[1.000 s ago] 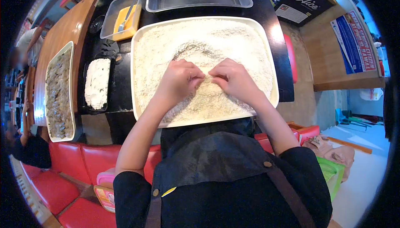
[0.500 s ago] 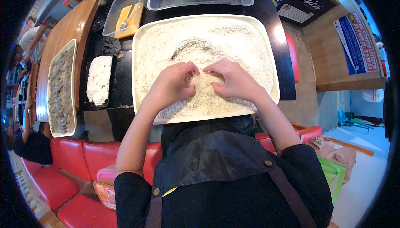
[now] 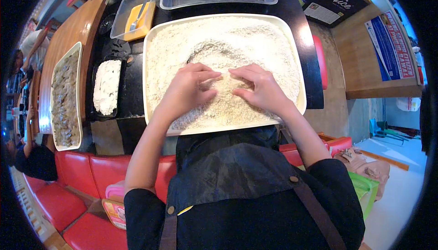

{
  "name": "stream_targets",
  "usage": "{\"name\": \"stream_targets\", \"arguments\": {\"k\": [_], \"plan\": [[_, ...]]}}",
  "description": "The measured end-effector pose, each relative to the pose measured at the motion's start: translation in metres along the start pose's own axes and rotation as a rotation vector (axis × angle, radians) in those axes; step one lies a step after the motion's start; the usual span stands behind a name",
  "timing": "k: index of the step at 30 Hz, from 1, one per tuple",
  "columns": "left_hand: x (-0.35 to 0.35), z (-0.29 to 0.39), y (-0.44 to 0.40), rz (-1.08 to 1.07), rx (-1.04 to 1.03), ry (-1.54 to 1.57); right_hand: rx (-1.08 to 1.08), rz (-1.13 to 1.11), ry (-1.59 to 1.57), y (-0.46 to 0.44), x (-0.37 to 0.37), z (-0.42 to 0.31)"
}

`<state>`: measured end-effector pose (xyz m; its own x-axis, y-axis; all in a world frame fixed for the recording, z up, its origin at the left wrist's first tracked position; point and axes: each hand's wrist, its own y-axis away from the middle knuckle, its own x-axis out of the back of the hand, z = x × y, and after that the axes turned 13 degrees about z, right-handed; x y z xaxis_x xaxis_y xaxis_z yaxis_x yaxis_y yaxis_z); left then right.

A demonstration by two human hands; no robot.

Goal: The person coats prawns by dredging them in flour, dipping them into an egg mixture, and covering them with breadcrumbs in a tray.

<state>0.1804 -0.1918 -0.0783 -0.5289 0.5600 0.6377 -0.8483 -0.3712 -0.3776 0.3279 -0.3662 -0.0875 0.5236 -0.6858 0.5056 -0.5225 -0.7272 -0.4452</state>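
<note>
A wide white tray (image 3: 147, 72) full of pale, crumbly flour (image 3: 255, 33) lies in front of me. Both hands are over its near half, close to the surface. My left hand (image 3: 191, 85) has bent fingers, with the thumb apart from them and flour showing in the gap. Facing it across a narrow strip of flour, my right hand (image 3: 260, 88) is curved the same way, fingertips pointing inward. I see nothing held in either hand. A dark, curved hollow or ridge runs through the flour just beyond my fingers.
Left of the tray stands a small black tray (image 3: 117, 108) of white flour. Behind it is a plastic tub (image 3: 119, 26) with yellow-orange batter and a utensil. A large shallow tray (image 3: 219, 3) lies at the back. Far left, a long tray (image 3: 81, 108) holds greyish-brown pieces; another person (image 3: 36, 158) is beyond.
My fingers have straightened a little and spread farther from the thumbs. Both hands stay over the same patch of flour. The view has shifted slightly.
</note>
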Motion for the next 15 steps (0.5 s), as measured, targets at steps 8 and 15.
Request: {"name": "stream_targets", "arguments": {"k": [8, 15], "plan": [[-0.037, -0.001, 0.003, 0.041, 0.006, 0.062, 0.01, -0.093, 0.048, 0.007, -0.001, 0.021], [-0.019, 0.012, -0.006, -0.113, 0.168, 0.111, -0.099, -0.058, -0.032, 0.009, 0.006, 0.007]]}}
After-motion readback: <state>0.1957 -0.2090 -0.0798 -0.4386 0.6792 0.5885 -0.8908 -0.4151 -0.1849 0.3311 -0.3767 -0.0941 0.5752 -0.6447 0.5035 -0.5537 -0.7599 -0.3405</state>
